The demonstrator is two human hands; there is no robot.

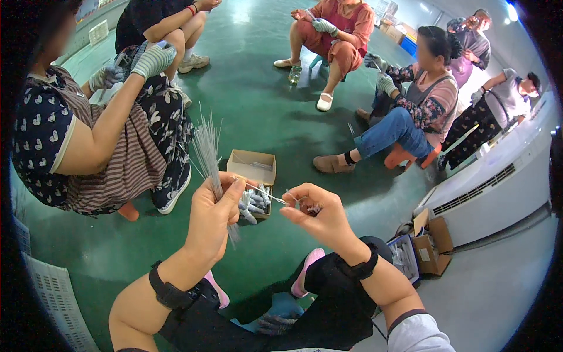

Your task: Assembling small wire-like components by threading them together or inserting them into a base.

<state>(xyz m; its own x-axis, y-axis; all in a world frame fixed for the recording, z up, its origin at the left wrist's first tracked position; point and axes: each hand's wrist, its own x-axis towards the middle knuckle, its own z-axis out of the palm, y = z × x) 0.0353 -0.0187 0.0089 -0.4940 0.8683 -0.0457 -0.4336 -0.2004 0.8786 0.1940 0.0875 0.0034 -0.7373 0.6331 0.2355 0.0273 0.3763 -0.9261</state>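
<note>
My left hand (214,208) is closed around an upright bundle of thin, pale wire-like strands (206,146), which fan out above the fist and stick out a little below it. Between my two hands runs a thin whitish strand (258,189), leaving the left fingertips. Its other end meets the pinched thumb and fingers of my right hand (319,214). Something small and dark shows at the right palm, too small to name. Behind and below the hands, an open cardboard box (271,206) holds grey-and-white bundled pieces, partly hidden by my left hand. Its lid-like tray (253,161) has a few strands inside.
Several people in striped or grey gloves sit around; one person (88,129) is close on my left, another (428,94) at right. A white crate (56,299) stands at lower left. A cardboard carton (433,246) and a bin (404,258) stand by the right wall.
</note>
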